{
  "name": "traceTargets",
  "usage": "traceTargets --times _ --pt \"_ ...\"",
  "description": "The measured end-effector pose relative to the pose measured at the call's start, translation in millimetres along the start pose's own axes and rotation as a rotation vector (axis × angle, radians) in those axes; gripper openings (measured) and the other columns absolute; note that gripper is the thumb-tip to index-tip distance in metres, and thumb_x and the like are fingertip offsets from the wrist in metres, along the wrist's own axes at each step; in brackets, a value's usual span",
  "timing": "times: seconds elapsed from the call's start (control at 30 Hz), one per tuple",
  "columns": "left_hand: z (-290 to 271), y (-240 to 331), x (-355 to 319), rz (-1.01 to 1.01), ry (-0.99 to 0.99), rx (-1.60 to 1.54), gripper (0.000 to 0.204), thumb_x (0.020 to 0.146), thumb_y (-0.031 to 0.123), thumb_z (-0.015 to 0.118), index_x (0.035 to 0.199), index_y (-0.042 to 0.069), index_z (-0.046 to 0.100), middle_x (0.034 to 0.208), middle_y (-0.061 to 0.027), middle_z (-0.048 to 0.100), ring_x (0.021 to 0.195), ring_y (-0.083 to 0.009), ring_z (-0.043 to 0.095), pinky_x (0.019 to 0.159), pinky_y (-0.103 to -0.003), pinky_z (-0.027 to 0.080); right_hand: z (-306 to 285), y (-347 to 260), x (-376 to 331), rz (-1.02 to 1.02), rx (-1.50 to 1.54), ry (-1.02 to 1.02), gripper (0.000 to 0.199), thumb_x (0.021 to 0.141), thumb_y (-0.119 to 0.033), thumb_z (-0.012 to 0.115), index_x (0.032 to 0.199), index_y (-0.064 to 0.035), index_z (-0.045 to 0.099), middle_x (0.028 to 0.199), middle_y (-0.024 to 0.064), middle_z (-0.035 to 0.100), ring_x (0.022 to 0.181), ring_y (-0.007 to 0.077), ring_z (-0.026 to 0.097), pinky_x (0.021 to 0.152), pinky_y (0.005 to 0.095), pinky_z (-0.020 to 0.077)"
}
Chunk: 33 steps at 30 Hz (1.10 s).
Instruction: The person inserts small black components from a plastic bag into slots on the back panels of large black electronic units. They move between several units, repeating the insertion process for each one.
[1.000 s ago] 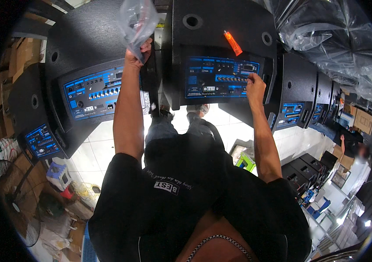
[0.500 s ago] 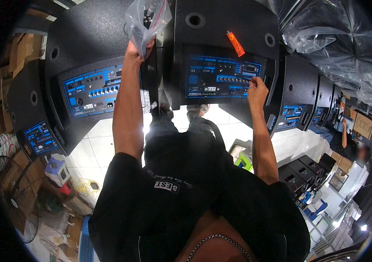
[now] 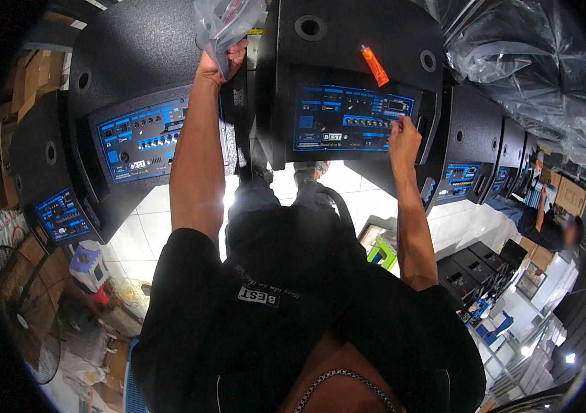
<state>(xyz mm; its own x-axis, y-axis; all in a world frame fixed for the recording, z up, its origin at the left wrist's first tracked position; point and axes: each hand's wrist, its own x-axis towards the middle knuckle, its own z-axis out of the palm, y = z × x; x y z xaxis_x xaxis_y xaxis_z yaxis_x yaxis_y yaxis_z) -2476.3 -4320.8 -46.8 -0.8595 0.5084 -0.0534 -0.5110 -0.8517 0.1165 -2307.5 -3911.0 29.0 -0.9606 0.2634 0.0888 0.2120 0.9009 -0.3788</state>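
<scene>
My left hand is raised between two black speaker cabinets, its fingers closed round a clear zip-lock plastic bag. At the right-hand cabinet, my right hand pinches at the right end of a row of small knobs on the blue-and-black control panel. The fingertips hide whatever they grip. An orange squeeze tube lies on the cabinet above the panel. Beside my left forearm, another speaker cabinet carries a similar panel with knobs.
More speaker cabinets stand in the row at the far left and right. Clear plastic sheeting covers things at the upper right. A fan and a plastic stool are on the left. Another person is at the far right.
My left hand and the bag have shifted slightly up, and the dark pieces seen in the bag before no longer show. My right hand stays at the knob row, its fingertips slightly higher.
</scene>
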Motion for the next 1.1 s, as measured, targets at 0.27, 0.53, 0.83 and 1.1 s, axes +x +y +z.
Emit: traceTargets --times 0.27,0.53,0.83,1.1 --pt "3.5 -2.4 1.7 0.034 -0.009 -0.001 0.022 0.089 0.018 0.043 0.104 0.003 0.049 0.071 -0.0042 0.042 0.057 -0.0094 0.038 0.044 -0.018 0.037 -0.8 -9.6 6.1 0.078 -0.213 -0.039 0.025 0.091 -0.02 0.048 0.102 0.0017 0.057 0.071 0.0235 0.062 0.063 0.0325 0.065 0.056 0.0417 0.0492" --pt "-6.8 -2.4 0.6 -0.002 -0.07 0.008 0.028 0.09 0.018 0.043 0.113 0.003 0.046 0.069 -0.0044 0.038 0.058 -0.0078 0.037 0.047 -0.017 0.036 -3.6 -26.7 3.8 0.175 -0.231 -0.118 0.029 0.094 -0.023 0.039 0.099 0.002 0.054 0.079 0.0269 0.062 0.077 0.0448 0.061 0.067 0.0503 0.0478" --pt "-3.4 -0.8 0.6 -0.019 -0.047 0.063 0.029 0.091 0.019 0.043 0.113 0.0 0.046 0.068 -0.0041 0.038 0.057 -0.0072 0.037 0.047 -0.015 0.036 -2.2 -22.7 4.2 0.103 -0.237 -0.169 0.027 0.091 -0.021 0.045 0.101 0.0017 0.054 0.089 0.0274 0.062 0.084 0.044 0.06 0.072 0.0495 0.0471" --pt "-2.0 0.2 -0.2 -0.019 -0.056 0.081 0.024 0.091 0.021 0.044 0.105 0.001 0.047 0.068 -0.0043 0.04 0.056 -0.0079 0.039 0.048 -0.017 0.037 -0.7 -20.1 6.4 0.009 -0.236 -0.14 0.026 0.091 -0.02 0.045 0.101 0.0018 0.054 0.083 0.0282 0.062 0.08 0.0449 0.061 0.07 0.0508 0.0474"
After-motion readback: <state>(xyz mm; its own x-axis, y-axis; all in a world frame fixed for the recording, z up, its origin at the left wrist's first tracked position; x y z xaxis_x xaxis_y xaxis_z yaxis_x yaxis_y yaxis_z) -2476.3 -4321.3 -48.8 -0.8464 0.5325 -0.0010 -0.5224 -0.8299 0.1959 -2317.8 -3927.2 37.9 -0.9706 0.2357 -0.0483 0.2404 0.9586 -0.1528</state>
